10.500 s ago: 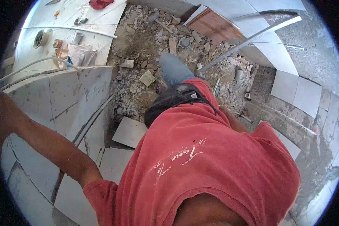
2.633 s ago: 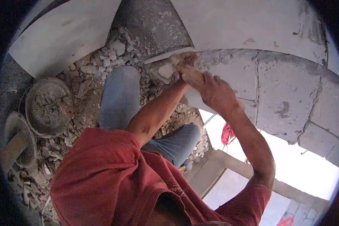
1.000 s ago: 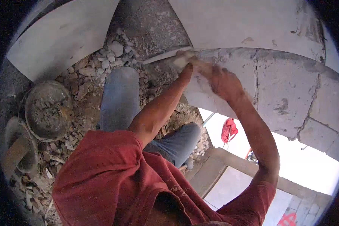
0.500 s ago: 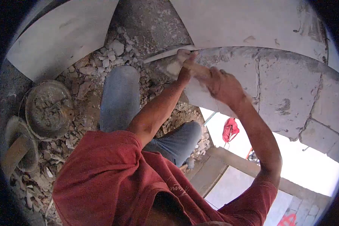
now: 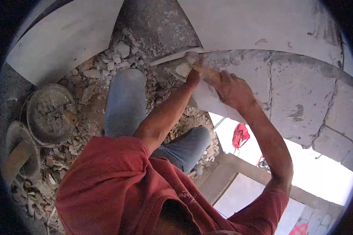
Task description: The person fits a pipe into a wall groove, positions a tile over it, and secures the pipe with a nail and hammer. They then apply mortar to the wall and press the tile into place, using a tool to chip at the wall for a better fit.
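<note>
My right hand [image 5: 234, 91] is closed round a wooden-handled tool [image 5: 210, 74]. The tool reaches left to my left hand, and its far end is blurred and covered there. My left hand [image 5: 193, 60] is at the left end of the grey block wall, with its fingers curled; what it grips is hidden. Just below it shows a small pale patch [image 5: 182, 70] that I cannot identify. A thin whitish strip [image 5: 170, 57] runs along the wall's edge beside my left fingers. The grey block wall [image 5: 298, 94] stretches off to the right.
A round bucket [image 5: 51, 115] of greyish mix stands on the left, above another container [image 5: 37, 160] with a board-like piece [image 5: 17, 160] in it. Broken rubble [image 5: 86, 92] covers the floor around my knees. Large pale panels [image 5: 255, 23] stand beyond. A red item [image 5: 240, 135] hangs by the opening.
Both hands stay in nearly the same place. The wooden tool has shifted slightly and is less smeared, and the pale patch beside my left hand looks a little different.
</note>
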Demonstrator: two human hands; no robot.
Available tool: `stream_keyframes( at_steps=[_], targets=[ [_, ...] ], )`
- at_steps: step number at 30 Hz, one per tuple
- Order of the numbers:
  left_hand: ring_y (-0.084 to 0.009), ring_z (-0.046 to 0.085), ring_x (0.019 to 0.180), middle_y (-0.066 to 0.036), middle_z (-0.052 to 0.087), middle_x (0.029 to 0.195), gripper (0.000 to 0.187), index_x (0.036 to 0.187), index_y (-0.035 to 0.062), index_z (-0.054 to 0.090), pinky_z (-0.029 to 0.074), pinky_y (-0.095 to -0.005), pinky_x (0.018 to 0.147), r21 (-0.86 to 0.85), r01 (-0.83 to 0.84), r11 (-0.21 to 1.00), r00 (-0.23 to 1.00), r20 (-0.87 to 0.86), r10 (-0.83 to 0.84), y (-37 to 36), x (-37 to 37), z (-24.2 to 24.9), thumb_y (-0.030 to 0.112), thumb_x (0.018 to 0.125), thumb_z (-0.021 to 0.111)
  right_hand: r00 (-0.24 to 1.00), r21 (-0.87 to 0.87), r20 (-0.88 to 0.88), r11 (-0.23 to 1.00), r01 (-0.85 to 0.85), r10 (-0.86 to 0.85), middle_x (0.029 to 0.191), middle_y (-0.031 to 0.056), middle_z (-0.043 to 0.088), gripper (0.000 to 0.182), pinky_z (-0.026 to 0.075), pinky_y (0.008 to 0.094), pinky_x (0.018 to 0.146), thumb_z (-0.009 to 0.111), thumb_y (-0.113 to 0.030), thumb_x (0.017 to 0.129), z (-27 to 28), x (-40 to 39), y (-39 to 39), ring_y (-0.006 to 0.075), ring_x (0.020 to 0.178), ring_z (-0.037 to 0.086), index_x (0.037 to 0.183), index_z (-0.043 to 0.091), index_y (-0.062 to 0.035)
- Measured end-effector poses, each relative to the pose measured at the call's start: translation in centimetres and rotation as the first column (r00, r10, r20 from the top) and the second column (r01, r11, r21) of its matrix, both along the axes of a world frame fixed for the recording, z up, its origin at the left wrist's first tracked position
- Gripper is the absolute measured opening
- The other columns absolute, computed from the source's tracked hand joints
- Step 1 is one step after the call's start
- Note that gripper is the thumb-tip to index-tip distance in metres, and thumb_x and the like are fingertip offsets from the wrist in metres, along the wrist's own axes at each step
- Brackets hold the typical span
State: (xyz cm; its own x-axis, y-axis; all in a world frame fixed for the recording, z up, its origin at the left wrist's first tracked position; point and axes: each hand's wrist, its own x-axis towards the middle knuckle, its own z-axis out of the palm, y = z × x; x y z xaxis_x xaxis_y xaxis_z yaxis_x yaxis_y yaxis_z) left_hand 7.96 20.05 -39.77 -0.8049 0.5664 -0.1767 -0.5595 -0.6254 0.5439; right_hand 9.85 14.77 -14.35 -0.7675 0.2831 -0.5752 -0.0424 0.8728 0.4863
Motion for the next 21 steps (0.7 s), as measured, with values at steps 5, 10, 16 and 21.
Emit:
stream_keyframes(
  at_steps=[5, 10, 16, 21],
  targets=[
    [-0.0195, 0.055, 0.094, -0.01, 0.059, 0.105, 0.025, 0.11, 0.0034, 0.055, 0.047, -0.0341, 0.08, -0.311, -0.033, 0.95, 0.978, -0.208, -0.034, 1.9, 0.1, -2.2, 0.014, 0.089, 0.051, 0.996, 0.042, -0.053, 0.997, -0.071, 0.073, 0.101, 0.0185, 0.054, 0.042, 0.054, 0.0423, 0.07, 0.055, -0.014, 0.08, -0.5, 0.3, 1.5, 0.0326, 0.083, 0.061, 0.121, 0.051, -0.0183],
    [-0.0289, 0.05, 0.114, -0.018, 0.054, 0.123, 0.039, 0.127, 0.0037, 0.048, 0.04, -0.0397, 0.095, -0.291, 0.06, 0.955, 0.966, -0.226, -0.129, -0.6, 1.2, -2.6, 0.018, 0.091, 0.042, 0.991, -0.038, -0.091, 0.994, -0.098, 0.094, 0.099, 0.0172, 0.056, 0.044, 0.054, 0.0426, 0.067, 0.054, -0.017, 0.081, -0.4, 0.4, 1.8, 0.0335, 0.081, 0.061, 0.124, 0.048, -0.02],
    [-0.0232, 0.056, 0.086, -0.011, 0.058, 0.094, 0.023, 0.104, 0.0036, 0.054, 0.046, -0.0362, 0.072, -0.465, -0.483, 0.742, 0.781, -0.612, 0.126, 2.9, 0.9, -3.7, 0.017, 0.085, 0.057, 0.992, -0.041, -0.084, 0.995, -0.094, 0.09, 0.097, 0.0183, 0.059, 0.038, 0.053, 0.0431, 0.068, 0.054, -0.016, 0.079, -0.1, 0.5, 1.7, 0.0337, 0.082, 0.062, 0.116, 0.05, -0.0113],
    [-0.0223, 0.055, 0.077, -0.009, 0.054, 0.082, 0.016, 0.095, 0.0038, 0.05, 0.045, -0.0348, 0.067, -0.204, -0.572, 0.794, 0.757, -0.503, 0.416, 0.9, -1.1, -1.1, 0.006, 0.082, 0.058, 1.0, 0.01, 0.0, 1.0, -0.018, 0.018, 0.096, 0.0166, 0.058, 0.05, 0.053, 0.0432, 0.067, 0.054, -0.017, 0.081, 0.2, -0.6, 0.9, 0.0337, 0.082, 0.061, 0.13, 0.043, -0.0235]
  ],
)
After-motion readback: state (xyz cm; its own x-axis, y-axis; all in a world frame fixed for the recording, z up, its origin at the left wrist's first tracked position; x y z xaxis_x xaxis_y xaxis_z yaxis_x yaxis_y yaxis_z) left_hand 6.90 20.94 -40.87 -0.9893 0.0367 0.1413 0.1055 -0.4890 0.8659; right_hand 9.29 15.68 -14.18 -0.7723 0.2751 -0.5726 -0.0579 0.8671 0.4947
